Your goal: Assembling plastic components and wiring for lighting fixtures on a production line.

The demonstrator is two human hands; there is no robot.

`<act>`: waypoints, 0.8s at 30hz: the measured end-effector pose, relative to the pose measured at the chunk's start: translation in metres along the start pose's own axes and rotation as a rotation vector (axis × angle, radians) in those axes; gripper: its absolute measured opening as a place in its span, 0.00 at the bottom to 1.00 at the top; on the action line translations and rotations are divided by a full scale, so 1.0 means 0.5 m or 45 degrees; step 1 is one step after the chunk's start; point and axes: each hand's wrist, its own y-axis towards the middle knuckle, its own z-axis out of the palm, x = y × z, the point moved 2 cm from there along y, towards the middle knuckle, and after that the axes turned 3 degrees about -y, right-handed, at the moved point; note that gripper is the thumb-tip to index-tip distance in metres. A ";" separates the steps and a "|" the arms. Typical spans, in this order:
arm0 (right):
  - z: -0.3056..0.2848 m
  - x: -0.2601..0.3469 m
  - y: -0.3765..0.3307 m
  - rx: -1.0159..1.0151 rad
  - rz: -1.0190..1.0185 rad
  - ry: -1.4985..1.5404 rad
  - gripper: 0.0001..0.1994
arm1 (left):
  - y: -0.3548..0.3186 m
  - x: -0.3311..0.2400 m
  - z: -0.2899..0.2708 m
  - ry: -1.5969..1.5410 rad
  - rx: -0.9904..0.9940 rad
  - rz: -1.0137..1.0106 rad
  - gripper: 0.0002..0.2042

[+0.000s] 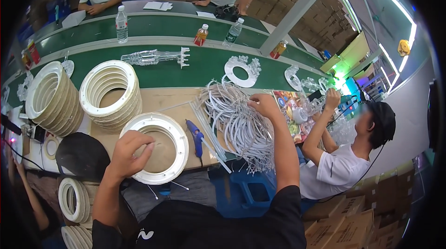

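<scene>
A white ring-shaped frame (179, 156) lies on the cardboard-topped bench in front of me, with two thin white wire ends hanging from its near edge. Over the ring's left side is my left hand (127, 154), fingers curled in toward the thumb; whether anything small sits between them is hidden. To the right, my right hand (265, 105) pinches at the upper part of a big tangled bundle of white cables (241, 133). A blue glue gun (195, 138) rests between the ring and the bundle.
Two stacks of cream rings, one left (53, 100) and one nearer (111, 96), stand behind the ring. A black rounded object (82, 156) lies left. Clear plastic parts (155, 57) sit on the green conveyor (186, 75). A co-worker (344, 165) works close on my right.
</scene>
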 end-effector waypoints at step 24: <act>-0.160 0.090 -0.100 -0.835 -0.348 -0.135 0.07 | 0.175 0.010 0.184 -0.143 0.591 -0.028 0.09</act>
